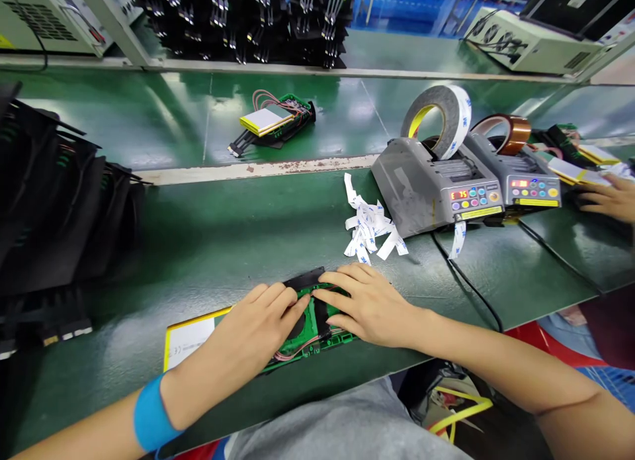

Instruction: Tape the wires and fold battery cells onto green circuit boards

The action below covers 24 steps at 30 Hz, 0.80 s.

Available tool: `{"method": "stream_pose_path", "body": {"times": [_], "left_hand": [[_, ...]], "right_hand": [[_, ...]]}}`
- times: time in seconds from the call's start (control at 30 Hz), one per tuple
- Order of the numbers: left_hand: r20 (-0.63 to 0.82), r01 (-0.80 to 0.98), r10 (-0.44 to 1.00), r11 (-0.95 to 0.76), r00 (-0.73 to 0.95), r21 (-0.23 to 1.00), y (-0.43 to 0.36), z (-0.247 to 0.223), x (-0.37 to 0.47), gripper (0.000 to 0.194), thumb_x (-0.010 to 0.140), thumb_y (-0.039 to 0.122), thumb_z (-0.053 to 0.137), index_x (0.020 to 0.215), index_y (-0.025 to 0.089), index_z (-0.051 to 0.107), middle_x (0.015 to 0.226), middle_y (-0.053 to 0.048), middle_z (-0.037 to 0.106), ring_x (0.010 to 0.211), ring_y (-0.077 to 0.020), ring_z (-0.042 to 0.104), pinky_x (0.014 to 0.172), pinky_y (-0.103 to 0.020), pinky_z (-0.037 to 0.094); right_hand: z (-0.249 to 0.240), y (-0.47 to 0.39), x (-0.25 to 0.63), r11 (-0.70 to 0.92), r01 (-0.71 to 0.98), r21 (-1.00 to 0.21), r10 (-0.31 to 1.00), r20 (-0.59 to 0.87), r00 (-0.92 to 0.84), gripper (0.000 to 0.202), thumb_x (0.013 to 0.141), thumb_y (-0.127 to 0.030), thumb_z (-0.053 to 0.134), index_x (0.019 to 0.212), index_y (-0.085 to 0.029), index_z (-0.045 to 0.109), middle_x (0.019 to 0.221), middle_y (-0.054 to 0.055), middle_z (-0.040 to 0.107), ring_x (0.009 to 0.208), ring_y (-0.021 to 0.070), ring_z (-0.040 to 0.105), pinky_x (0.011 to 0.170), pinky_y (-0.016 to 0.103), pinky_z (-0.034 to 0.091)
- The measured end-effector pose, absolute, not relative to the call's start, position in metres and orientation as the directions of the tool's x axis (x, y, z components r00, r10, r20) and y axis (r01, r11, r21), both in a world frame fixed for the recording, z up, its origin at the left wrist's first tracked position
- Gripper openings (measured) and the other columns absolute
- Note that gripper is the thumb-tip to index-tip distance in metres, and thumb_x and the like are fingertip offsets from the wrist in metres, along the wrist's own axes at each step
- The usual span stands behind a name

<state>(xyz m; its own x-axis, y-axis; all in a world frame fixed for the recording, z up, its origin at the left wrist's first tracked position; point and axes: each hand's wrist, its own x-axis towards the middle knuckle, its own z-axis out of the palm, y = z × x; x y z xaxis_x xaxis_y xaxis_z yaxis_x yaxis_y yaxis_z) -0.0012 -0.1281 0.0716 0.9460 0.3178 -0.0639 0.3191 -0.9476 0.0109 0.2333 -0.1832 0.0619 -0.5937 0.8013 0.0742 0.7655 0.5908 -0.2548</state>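
A green circuit board (311,324) in a black frame lies on the bench in front of me, with thin pinkish wires along its near edge. A flat white battery pack (187,341) with yellow edges sticks out at its left, partly under my forearm. My left hand (262,321) is closed over the board's left part, its fingers bent and its fingertips at the middle; the thumb is partly hidden. Over the right part rests my right hand (372,304), fingers stretched out and apart, fingertips touching the board and frame.
Loose white tape strips (370,225) lie beyond my right hand, beside two grey tape dispensers (436,182) with cables. Another board with battery (272,119) sits farther back. Black frames (54,208) are stacked at left. A co-worker's hand (612,195) is at far right.
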Motion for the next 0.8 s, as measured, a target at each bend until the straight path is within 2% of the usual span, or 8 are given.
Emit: {"method": "stream_pose_path", "body": {"times": [0.17,0.33,0.47,0.57,0.67,0.73,0.8], "left_hand": [[-0.092,0.331,0.329,-0.944,0.940,0.000,-0.130,0.071,0.000,0.044,0.085,0.001,0.036,0.120,0.011,0.058,0.084,-0.006,0.056,0.076,-0.0225,0.052,0.064,-0.036,0.039],[-0.098,0.357,0.355,-0.934,0.930,-0.002,-0.131,0.071,0.001,0.046,0.083,0.001,0.035,0.122,0.011,0.057,0.085,-0.006,0.057,0.076,-0.0234,0.054,0.064,-0.037,0.043],[-0.070,0.315,0.314,-0.949,0.947,-0.003,-0.138,0.069,-0.008,0.049,0.084,0.002,0.033,0.129,0.010,0.051,0.087,-0.007,0.060,0.080,-0.0249,0.056,0.073,-0.041,0.045],[-0.015,0.345,0.346,-0.938,0.938,-0.014,-0.149,0.067,-0.023,0.057,0.083,0.000,0.030,0.138,0.009,0.042,0.103,-0.010,0.065,0.094,-0.0265,0.058,0.087,-0.045,0.043],[0.063,0.415,0.417,-0.909,0.907,0.040,-0.158,0.065,-0.042,0.062,0.085,0.001,0.031,0.146,0.012,0.029,0.134,-0.009,0.054,0.120,-0.0235,0.050,0.102,-0.040,0.037],[0.108,0.481,0.492,-0.869,0.864,0.115,-0.162,0.066,-0.055,0.057,0.091,0.011,0.036,0.147,0.015,0.025,0.143,-0.007,0.047,0.128,-0.0211,0.044,0.107,-0.036,0.034],[0.132,0.569,0.597,-0.798,0.791,0.201,-0.164,0.068,-0.067,0.056,0.094,0.024,0.043,0.147,0.019,0.025,0.144,-0.006,0.045,0.130,-0.0219,0.043,0.108,-0.037,0.037]], "right_hand": [[0.063,-0.180,0.233,0.608,0.759,-0.232,0.787,0.054,-0.614,0.033,0.096,-0.037,0.048,0.123,-0.019,0.057,0.127,0.007,0.056,0.105,0.0237,0.047,0.090,0.039,0.040],[0.065,-0.173,0.230,0.660,0.738,-0.140,0.749,0.049,-0.660,0.029,0.097,-0.032,0.046,0.119,-0.019,0.060,0.124,0.005,0.059,0.102,0.0241,0.049,0.087,0.041,0.038],[0.062,-0.171,0.230,0.632,0.758,-0.158,0.773,0.059,-0.632,0.028,0.097,-0.034,0.046,0.118,-0.024,0.062,0.121,0.003,0.061,0.102,0.0239,0.049,0.086,0.042,0.037],[0.058,-0.174,0.232,0.616,0.763,-0.197,0.785,0.071,-0.616,0.030,0.098,-0.038,0.045,0.120,-0.024,0.061,0.120,0.004,0.061,0.103,0.0231,0.050,0.087,0.041,0.036],[0.056,-0.176,0.233,0.616,0.756,-0.223,0.785,0.097,-0.612,0.031,0.098,-0.039,0.044,0.120,-0.024,0.061,0.123,0.004,0.059,0.106,0.0225,0.049,0.090,0.039,0.036],[0.058,-0.176,0.232,0.631,0.749,-0.201,0.774,0.091,-0.627,0.031,0.097,-0.040,0.046,0.119,-0.022,0.060,0.123,0.005,0.059,0.106,0.0230,0.049,0.089,0.039,0.036],[0.062,-0.175,0.229,0.662,0.736,-0.142,0.748,0.064,-0.661,0.032,0.096,-0.041,0.048,0.117,-0.020,0.059,0.119,0.007,0.059,0.103,0.0237,0.049,0.087,0.039,0.037]]}}
